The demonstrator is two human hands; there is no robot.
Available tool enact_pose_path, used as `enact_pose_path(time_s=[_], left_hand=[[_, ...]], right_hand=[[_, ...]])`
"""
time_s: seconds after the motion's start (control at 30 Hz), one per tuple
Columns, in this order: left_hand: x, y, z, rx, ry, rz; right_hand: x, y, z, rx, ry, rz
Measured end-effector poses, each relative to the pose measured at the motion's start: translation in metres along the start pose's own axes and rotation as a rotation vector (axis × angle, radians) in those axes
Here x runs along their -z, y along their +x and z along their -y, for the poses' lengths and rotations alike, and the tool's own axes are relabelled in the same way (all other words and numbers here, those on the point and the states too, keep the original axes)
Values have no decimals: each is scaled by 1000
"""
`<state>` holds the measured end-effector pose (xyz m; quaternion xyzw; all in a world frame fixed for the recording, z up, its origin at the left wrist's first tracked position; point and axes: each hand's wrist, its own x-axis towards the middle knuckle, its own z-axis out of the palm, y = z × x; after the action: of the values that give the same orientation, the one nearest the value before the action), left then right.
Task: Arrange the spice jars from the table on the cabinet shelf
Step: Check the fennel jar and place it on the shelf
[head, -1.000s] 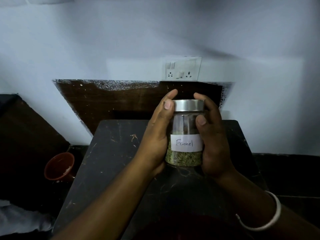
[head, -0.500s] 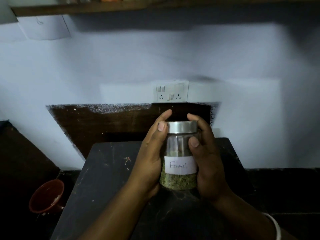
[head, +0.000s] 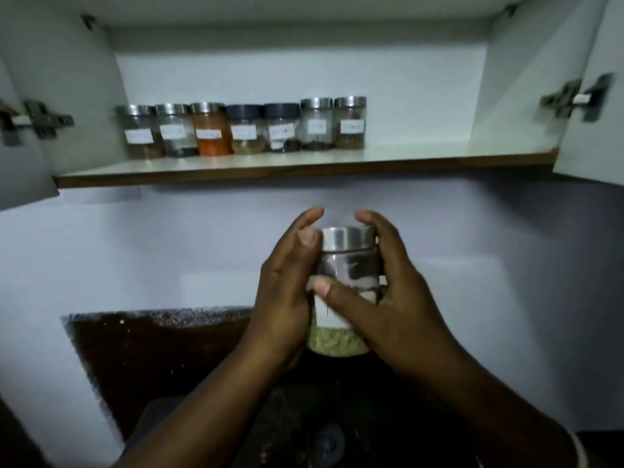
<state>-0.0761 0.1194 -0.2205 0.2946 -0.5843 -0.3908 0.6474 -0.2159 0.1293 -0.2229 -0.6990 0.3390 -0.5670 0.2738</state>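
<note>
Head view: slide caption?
Left hand and right hand hold a spice jar below a shelf lined with seven jars.

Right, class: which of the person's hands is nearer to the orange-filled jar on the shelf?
Left. The left hand is below the orange-filled jar and slightly to its right; the right hand is farther right, on the other side of the held jar.

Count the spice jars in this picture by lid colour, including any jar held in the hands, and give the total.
Silver-lidded jars on the cabinet shelf: 5
Dark-lidded jars on the shelf: 2
Silver-lidded held jar, gripped by left hand and right hand: 1
Total: 8 jars
</note>
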Motion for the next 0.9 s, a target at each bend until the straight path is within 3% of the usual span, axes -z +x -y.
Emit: enact_pose_path(time_s=[0.27,0.43,0.5,0.6,0.67,0.9], left_hand=[[-13,151,-40,-198,244,143],[5,246,-25,-355,846,34],[17,273,-11,-218,1147,102],[22,292,5,148,1285,320],[20,299,10,160,1333,366],[28,307,23,81,1295,257]], right_hand=[[42,130,29,108,-82,-141],[67,223,14,-62,23,-170],[78,259,2,-98,-52,-184],[94,307,-25,-161,-201,-210],[103,334,-43,-222,-264,-207],[111,392,-82,-431,-468,-144]])
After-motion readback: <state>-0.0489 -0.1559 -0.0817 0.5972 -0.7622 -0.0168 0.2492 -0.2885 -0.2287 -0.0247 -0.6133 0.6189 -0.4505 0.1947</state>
